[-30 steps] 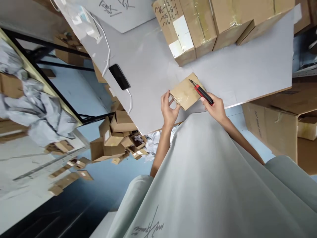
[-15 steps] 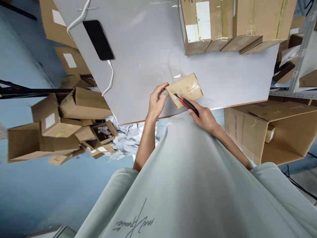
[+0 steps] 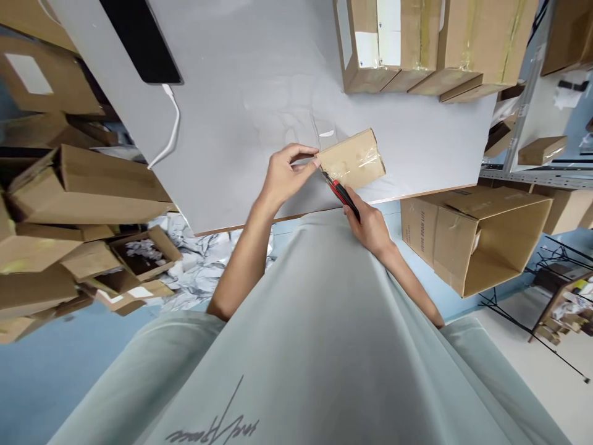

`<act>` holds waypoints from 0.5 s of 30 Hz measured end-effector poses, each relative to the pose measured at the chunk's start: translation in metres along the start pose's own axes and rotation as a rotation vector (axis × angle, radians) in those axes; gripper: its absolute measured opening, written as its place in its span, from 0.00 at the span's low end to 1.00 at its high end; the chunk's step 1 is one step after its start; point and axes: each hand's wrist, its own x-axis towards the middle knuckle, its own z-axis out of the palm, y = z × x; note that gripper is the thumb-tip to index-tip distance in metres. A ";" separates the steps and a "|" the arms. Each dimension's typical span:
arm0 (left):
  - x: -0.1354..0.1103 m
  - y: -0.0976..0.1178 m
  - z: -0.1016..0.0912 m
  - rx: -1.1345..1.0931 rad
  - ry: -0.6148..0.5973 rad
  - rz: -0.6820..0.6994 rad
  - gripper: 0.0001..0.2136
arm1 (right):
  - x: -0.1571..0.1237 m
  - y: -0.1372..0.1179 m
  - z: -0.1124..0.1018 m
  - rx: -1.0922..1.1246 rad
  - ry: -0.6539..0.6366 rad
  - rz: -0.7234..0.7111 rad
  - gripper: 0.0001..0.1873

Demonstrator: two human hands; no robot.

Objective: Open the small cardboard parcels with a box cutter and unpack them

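Note:
A small cardboard box (image 3: 354, 154) with clear tape across its right end lies slanted on the table near its front edge. The thumb and fingertips of my left hand (image 3: 285, 176) come together at the box's left end, pinching its edge. My right hand (image 3: 368, 225) is wrapped round a red and black box cutter (image 3: 341, 194). Its blade points up and left at the box's near left corner, close to my left fingertips. I cannot tell whether the blade has gone into the cardboard.
Several taped cartons (image 3: 417, 49) stand at the back right of the grey table (image 3: 231, 123). A black phone (image 3: 143, 43) with a white cable lies at the left. Open boxes (image 3: 88, 185) and crumpled paper (image 3: 199, 259) are left of the table; a large open carton (image 3: 477, 235) stands right.
My left hand has closed on the box's left end. The cutter's blade has moved from over the top face to the left corner. My view has shifted.

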 end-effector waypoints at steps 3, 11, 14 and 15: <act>0.003 0.000 -0.002 0.013 -0.018 0.020 0.13 | -0.004 -0.006 0.004 -0.013 0.012 0.043 0.35; 0.008 0.001 -0.008 -0.096 -0.083 -0.010 0.15 | -0.011 -0.018 0.006 -0.038 0.054 0.072 0.35; 0.009 0.004 -0.011 -0.108 -0.107 -0.005 0.15 | -0.009 -0.019 0.006 -0.074 0.057 0.075 0.36; 0.009 0.005 -0.011 -0.100 -0.108 -0.003 0.15 | -0.009 -0.020 0.006 -0.092 0.055 0.074 0.36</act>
